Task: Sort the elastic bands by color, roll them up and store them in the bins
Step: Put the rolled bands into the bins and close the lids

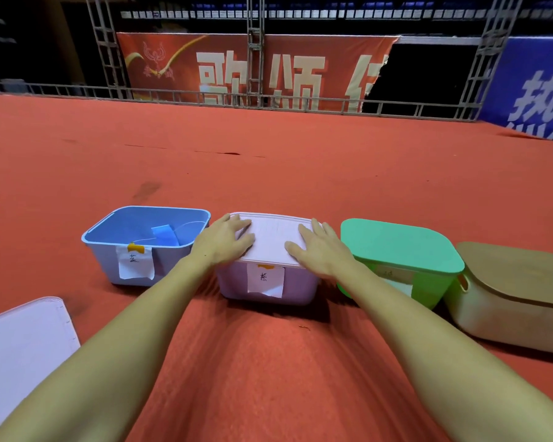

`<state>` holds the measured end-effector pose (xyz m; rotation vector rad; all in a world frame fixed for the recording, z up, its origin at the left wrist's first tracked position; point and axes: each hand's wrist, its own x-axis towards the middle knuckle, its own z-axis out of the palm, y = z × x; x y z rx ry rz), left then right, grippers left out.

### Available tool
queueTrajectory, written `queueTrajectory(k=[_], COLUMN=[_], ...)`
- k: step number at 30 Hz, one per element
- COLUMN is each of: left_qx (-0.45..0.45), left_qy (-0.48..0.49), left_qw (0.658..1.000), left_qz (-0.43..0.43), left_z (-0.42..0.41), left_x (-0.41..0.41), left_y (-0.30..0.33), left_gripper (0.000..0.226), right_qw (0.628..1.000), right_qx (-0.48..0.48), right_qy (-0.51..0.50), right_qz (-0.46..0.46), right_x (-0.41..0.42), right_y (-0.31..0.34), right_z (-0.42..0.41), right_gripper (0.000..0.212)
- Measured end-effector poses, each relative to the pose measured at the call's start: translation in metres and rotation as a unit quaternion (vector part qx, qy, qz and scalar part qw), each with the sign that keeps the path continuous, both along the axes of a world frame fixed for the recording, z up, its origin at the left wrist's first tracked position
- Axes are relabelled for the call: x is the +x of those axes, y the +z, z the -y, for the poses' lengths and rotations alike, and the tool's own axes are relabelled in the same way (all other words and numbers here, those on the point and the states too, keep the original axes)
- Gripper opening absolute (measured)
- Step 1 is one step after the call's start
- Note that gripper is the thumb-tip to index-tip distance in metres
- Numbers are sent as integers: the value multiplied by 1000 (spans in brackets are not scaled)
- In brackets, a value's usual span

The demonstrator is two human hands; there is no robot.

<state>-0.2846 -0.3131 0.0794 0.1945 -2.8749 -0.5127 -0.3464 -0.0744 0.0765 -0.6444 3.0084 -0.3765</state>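
A purple bin [296,290] with a paper label stands in the middle of the red carpet, its pale lid [273,239] on top. My left hand [225,239] lies flat on the lid's left side and my right hand [320,248] lies flat on its right side, fingers straight. To the left stands an open blue bin [104,263] holding a rolled blue elastic band [165,236]. To the right is a green bin [428,293] closed with a green lid [399,245].
A beige bin with a brownish lid [511,272] stands at the far right against the green one. A loose pale lid [20,346] lies on the carpet at lower left. Metal railing and banners [259,71] run along the carpet's far edge.
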Motion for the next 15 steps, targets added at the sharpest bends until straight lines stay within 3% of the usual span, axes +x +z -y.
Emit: queueTrajectory(k=[6,9,15], left_qx=[-72,-104,-96], left_qy=[2,16,3], left_qw=[997,994,995], left_qz=[-1,29,24], left_z=[-6,-4,-4], left_x=[0,-1,1], left_y=[4,11,3], left_gripper=[48,57,49], right_qw=[1000,1000,1000], right_qx=[9,14,28], right_qy=[-12,-12,-9], right_qz=[-2,3,0], right_x=[-3,-5,-2], right_y=[-2,3,4], right_z=[3,4,5], right_gripper=[82,83,87])
